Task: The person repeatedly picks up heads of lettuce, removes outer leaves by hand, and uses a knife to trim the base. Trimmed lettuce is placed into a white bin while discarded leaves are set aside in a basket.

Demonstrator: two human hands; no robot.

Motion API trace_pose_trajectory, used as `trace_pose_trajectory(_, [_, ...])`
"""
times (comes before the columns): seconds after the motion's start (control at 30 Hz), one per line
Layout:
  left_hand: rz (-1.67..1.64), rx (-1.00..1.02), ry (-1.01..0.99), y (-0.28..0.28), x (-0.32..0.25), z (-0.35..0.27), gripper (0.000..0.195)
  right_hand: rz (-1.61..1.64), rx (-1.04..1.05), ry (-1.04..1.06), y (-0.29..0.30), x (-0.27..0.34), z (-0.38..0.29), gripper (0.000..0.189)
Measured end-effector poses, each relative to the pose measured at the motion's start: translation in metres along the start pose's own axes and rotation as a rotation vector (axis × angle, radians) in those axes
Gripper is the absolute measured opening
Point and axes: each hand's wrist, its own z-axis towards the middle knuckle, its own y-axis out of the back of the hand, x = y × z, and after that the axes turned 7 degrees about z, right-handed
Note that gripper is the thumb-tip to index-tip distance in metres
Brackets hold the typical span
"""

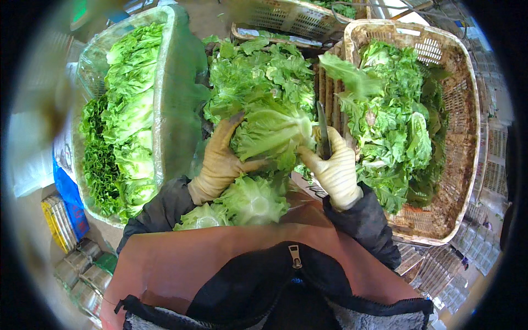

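Observation:
My left hand (219,161), in a cream work glove, grips the leafy side of a head of lettuce (270,128). The cut stem end of that head points right, towards my right hand (336,167), gloved the same way. Held in the right hand is a knife (323,126), its blade pointing up and away from me, close beside the stem. My right thumb is at the stem's lower edge. Two more lettuce heads (256,201) lie close to my apron, stem ends up. Beyond my hands is a heap of loose lettuce (260,70).
At left stands a plastic-lined crate (159,103) with lettuce heads packed in rows and darker curly leaves. A dirty plastic basket (458,123) with loose leaves stands at right. One lettuce leaf (350,76), blurred, hangs over its left rim. Another crate (288,18) is at the back.

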Motion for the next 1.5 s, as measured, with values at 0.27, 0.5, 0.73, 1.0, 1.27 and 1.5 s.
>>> trace_pose_trajectory(0.27, [0.025,0.001,-0.093,-0.001,-0.011,0.008,0.111,0.594,-0.038,-0.185,0.004,-0.030,0.000,0.048])
trace_pose_trajectory(0.5, [-0.044,0.124,-0.291,0.003,-0.017,0.024,0.128,0.421,-0.198,-0.070,0.017,-0.016,0.013,0.069])
trace_pose_trajectory(0.73, [-0.858,0.820,0.633,-0.017,-0.051,0.059,0.056,-0.007,0.413,-0.013,0.008,0.002,-0.030,0.066])
trace_pose_trajectory(1.0, [-1.290,0.749,0.865,-0.012,-0.021,0.057,0.050,-0.057,-0.245,0.047,0.144,-0.063,-0.031,0.062])
trace_pose_trajectory(1.27, [-0.459,1.206,0.388,0.002,-0.032,0.074,0.046,-0.737,-0.482,-0.607,0.313,-0.225,0.015,0.088])
trace_pose_trajectory(1.5, [-0.531,1.004,0.457,-0.090,-0.003,0.045,0.068,-0.309,-0.609,-0.288,0.212,-0.056,-0.010,0.059])
